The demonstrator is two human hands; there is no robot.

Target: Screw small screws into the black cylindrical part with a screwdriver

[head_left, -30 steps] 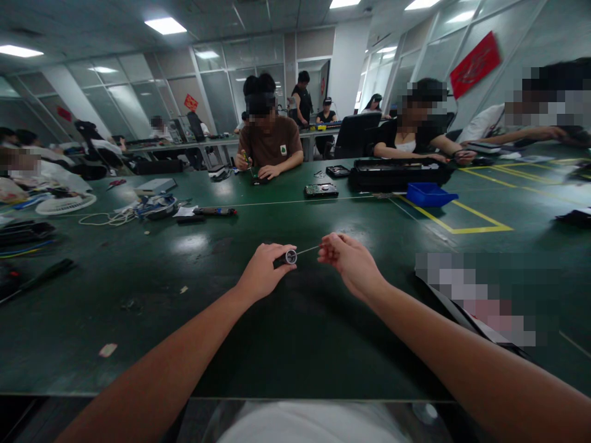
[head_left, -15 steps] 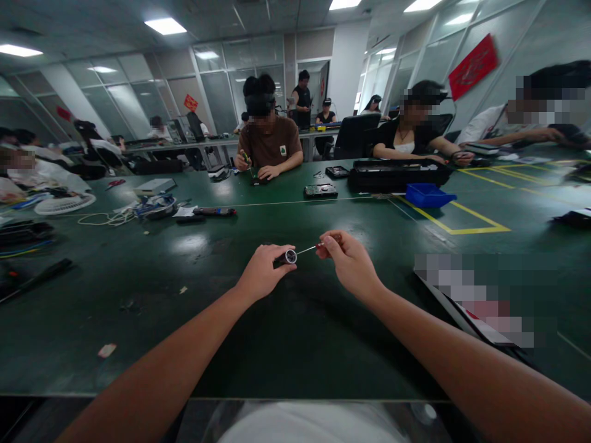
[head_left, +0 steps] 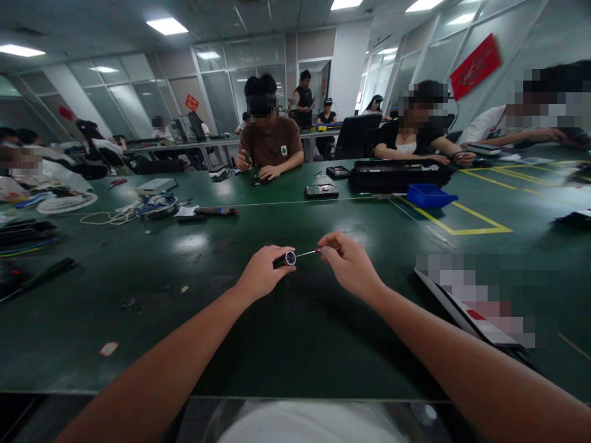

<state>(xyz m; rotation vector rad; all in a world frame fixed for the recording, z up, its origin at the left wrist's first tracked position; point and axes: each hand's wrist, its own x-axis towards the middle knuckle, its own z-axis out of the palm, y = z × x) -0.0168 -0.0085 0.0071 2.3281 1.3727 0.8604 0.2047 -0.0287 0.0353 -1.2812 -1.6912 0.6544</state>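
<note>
Ctr of frame, blk cylinder [head_left: 290, 258] gripped btwn fingers of L hand [head_left: 260, 272]; fingers of R hand [head_left: 347, 261] pinch thin tool [head_left: 306, 253], tip at cylinder's rt edge.

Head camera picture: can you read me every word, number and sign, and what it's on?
No words or numbers can be read.
Large red wall banner: marks too blurred to read.
Small red diamond sign: too small to read.
White patch on the brown shirt: green shape, any lettering too small.
Sheet at right: pixelated, unreadable.
Black cylinder in the left hand: none visible.
Thin tool in the right hand: none visible.
</note>
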